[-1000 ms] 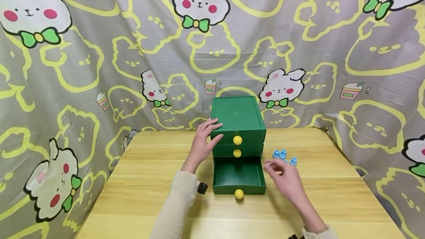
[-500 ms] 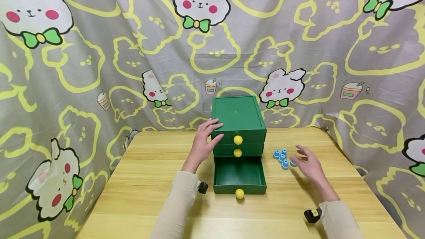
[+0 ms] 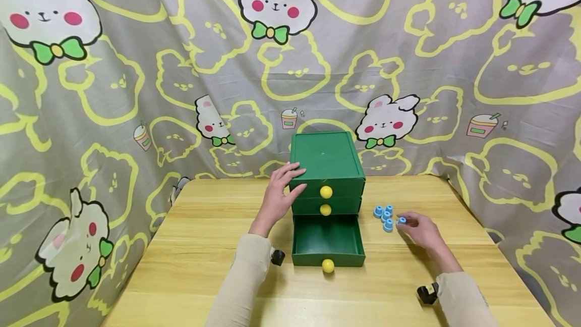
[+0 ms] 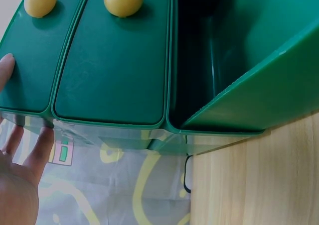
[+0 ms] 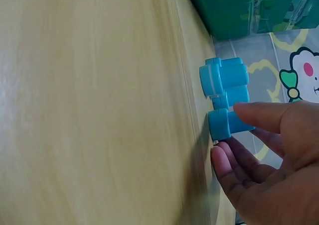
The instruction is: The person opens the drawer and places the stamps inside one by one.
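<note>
My left hand rests at the left front edge of a green drawer cabinet. In the left wrist view its thumb touches a drawer front while its straight fingers lie along the cabinet's side. The bottom drawer is pulled out, with nothing inside it in the head view. To the right, my right hand pinches a small blue cap-shaped piece with a wider rim, thumb on its narrow part. Several matching blue pieces stand in a group just left of that hand.
Yellow round knobs stick out from the drawer fronts. Wood-grain tabletop surrounds the cabinet, and a patterned grey curtain hangs behind and at the sides. Each wrist wears a small black camera.
My right hand has moved away from the drawer's right side to the rightmost blue piece, and its fingers have closed around it. The left hand and drawer have stayed put.
</note>
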`<state>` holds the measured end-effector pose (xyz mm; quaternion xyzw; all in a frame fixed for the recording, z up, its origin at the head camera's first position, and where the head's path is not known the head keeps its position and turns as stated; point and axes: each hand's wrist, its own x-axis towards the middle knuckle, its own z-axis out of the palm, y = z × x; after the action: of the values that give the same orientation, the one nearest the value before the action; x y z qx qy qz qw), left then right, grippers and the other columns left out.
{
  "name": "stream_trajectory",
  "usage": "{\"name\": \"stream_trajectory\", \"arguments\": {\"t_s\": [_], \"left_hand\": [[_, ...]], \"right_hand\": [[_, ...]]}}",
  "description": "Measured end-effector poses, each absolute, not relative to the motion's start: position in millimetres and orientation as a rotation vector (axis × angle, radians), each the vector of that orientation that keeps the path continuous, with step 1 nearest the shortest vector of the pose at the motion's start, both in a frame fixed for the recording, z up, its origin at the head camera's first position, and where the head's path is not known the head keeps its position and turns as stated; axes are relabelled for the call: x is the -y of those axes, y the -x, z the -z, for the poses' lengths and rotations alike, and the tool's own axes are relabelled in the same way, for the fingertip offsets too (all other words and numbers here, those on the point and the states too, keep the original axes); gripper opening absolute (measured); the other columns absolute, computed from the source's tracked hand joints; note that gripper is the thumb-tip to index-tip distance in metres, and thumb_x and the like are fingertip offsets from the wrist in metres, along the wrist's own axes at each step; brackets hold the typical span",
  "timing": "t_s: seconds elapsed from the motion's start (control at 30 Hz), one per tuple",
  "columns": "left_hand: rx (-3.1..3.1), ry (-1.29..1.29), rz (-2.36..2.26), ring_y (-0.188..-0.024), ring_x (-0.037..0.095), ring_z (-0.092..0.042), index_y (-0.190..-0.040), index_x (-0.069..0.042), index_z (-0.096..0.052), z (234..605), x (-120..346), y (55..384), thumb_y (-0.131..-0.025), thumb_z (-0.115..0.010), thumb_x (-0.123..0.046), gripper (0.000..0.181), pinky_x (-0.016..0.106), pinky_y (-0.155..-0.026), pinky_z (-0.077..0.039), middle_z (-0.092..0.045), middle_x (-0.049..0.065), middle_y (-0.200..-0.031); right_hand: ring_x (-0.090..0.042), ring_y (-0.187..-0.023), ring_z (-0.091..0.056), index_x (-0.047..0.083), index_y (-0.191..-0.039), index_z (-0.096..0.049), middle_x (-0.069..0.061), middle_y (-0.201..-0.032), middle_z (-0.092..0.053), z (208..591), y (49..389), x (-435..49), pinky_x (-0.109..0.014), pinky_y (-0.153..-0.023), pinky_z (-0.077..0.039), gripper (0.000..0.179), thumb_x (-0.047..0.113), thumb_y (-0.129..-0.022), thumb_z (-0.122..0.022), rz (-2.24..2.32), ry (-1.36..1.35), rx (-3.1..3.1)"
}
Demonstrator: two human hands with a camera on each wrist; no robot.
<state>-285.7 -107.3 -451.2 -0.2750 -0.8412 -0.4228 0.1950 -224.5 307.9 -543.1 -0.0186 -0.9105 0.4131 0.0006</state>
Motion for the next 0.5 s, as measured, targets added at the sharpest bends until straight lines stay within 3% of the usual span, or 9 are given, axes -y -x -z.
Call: {"name": "stream_trajectory", "arguments": {"t_s": [0.2,0.5], "left_hand": [[2.383,0.761,1.185,-0.155,0.020,-0.030,-0.142,-0.028,-0.064,451.0,107.5,286.2,-0.102,-0.068,-0.035,0.041,0.055,-0.120,-0.036,-0.048,-0.009,-0.158],[2.391,0.762,1.183,-0.155,0.019,-0.029,-0.142,-0.027,-0.064,451.1,107.3,287.6,-0.102,-0.068,-0.034,0.041,0.053,-0.121,-0.036,-0.047,-0.009,-0.158]], "right_hand": [[-0.040,-0.110,-0.064,-0.002,-0.132,-0.066,-0.026,-0.121,-0.069,541.9,224.7,-309.1,-0.045,-0.086,-0.053,0.039,0.020,-0.100,-0.069,-1.279,0.095,2.867],[-0.048,-0.118,-0.061,-0.004,-0.135,-0.062,-0.032,-0.127,-0.064,540.6,224.7,-310.7,-0.028,-0.076,-0.051,0.041,0.024,-0.107,-0.058,-1.307,0.198,2.814]]}}
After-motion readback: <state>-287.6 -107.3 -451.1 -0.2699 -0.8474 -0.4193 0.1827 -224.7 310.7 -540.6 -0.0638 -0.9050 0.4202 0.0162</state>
